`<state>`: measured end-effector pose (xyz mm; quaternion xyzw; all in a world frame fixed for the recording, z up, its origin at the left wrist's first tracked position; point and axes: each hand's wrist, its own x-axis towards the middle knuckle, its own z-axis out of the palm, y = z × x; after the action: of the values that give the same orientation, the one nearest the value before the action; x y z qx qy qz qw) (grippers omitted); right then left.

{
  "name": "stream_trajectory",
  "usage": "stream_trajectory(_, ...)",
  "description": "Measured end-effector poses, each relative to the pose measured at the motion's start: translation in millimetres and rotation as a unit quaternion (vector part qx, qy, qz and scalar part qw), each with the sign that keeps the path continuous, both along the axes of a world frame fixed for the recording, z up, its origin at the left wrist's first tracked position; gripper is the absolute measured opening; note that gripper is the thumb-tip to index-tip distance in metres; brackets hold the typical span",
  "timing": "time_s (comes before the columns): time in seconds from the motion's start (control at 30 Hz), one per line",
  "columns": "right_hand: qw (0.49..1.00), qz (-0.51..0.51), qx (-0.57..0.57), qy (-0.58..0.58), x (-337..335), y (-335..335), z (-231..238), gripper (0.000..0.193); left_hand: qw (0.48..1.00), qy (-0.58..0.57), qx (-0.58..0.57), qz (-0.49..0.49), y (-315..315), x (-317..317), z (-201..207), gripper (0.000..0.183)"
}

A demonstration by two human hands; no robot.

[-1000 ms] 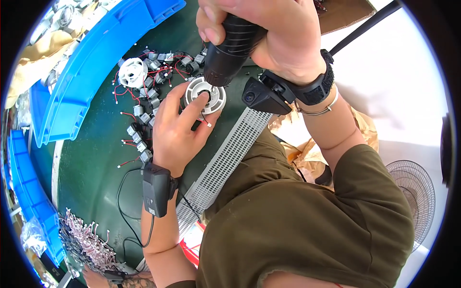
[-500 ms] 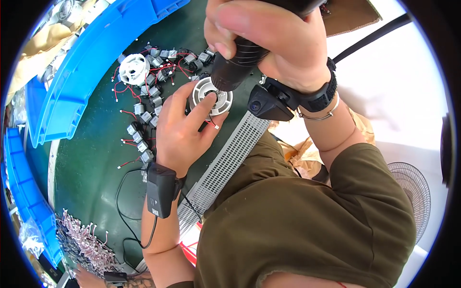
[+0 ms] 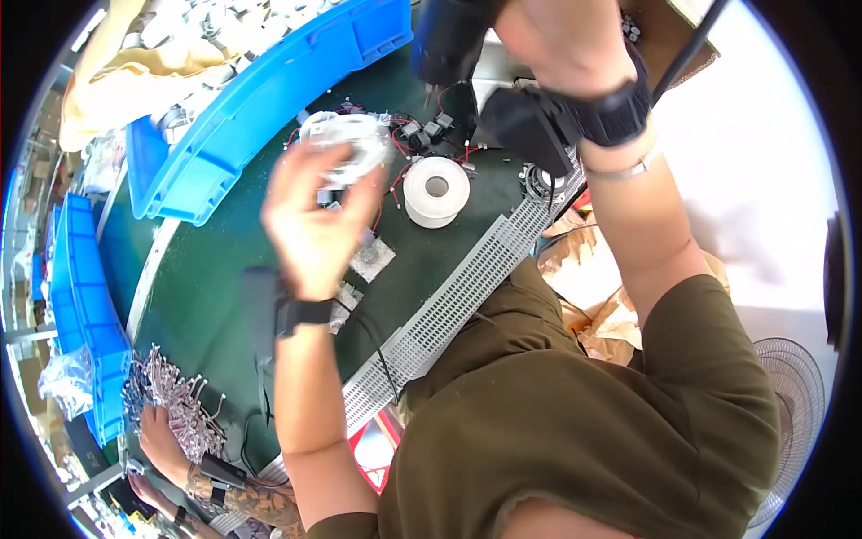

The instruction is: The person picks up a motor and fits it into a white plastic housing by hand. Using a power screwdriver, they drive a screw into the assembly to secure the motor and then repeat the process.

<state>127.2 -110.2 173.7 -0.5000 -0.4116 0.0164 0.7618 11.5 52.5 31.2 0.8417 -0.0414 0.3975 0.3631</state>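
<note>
My left hand, blurred by motion, has its thumb and fingers around a white round plastic part with openings in it. The part is held above the green table, over small grey motors with red wires. My right hand grips a black power screwdriver at the top edge; its bit points down, touching nothing. Below the screwdriver, on the table, stands a thick white disc with a hole in its centre. Some of the right fingers are cut off by the frame's edge.
A blue bin edges the table's far left, with white parts heaped beyond. A perforated metal strip runs along the near edge. At lower left, another person's hand reaches into bundled wires. A fan stands at right.
The screwdriver has lifted off the white part where it was working. My left hand has left that spot, moving left, and now holds a white round part. The view has shifted too.
</note>
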Motion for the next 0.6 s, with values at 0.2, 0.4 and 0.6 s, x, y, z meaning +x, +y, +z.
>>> stream_trajectory(0.2, 0.993, -0.08, -0.086, -0.025, 14.8, 14.9, -26.4, 0.015, 0.911, 0.245, 0.125, 0.307, 155.1, -85.6, -27.4, 0.027)
stream_trajectory(0.4, 0.983, -0.153, -0.1, -0.009, 22.1, 15.4, -36.5, 0.016, 0.922, 0.08, 0.272, 0.263, 85.3, -24.5, 11.8, 0.032)
stream_trajectory(0.6, 0.98, -0.169, -0.103, -0.03, 25.0, 22.6, -39.0, 0.024, 0.904, 0.269, 0.322, -0.076, 83.8, 77.7, -10.3, 0.07)
